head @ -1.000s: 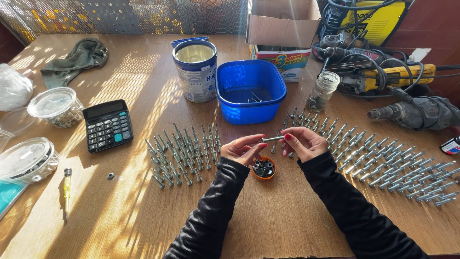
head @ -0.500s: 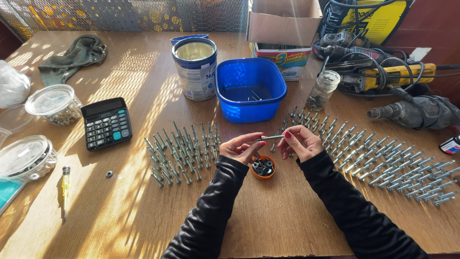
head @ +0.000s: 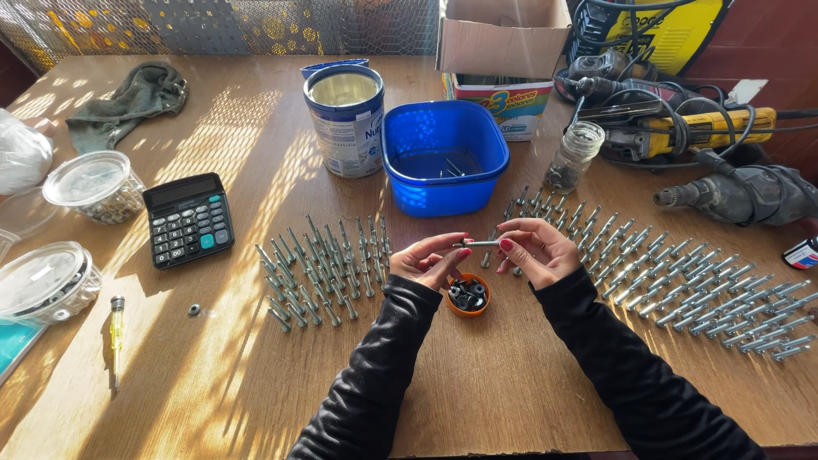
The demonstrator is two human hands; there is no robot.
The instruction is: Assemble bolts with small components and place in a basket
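Bolt [head: 480, 244]: both ends covered by fingertips of left hand [head: 433, 261] and right hand [head: 537, 253]; can't tell if a nut is on it. Orange cap [head: 468, 296]: near rim hidden under left wrist; dark bits inside too small to tell apart. Blue tub [head: 443, 153]: few small pcs at bottom, kind unclear. Glass jar [head: 573, 154]: contents too small to read. Cardboard box [head: 503, 38]: top cut by frame edge. Yellow item [head: 673, 30] behind cables: cut off at top. Drill [head: 750, 194]: rear end hidden past the right edge. Left edge: white bag [head: 21, 158] and lidded tub [head: 43, 281] partly out of frame. Both arms cut off at bottom.
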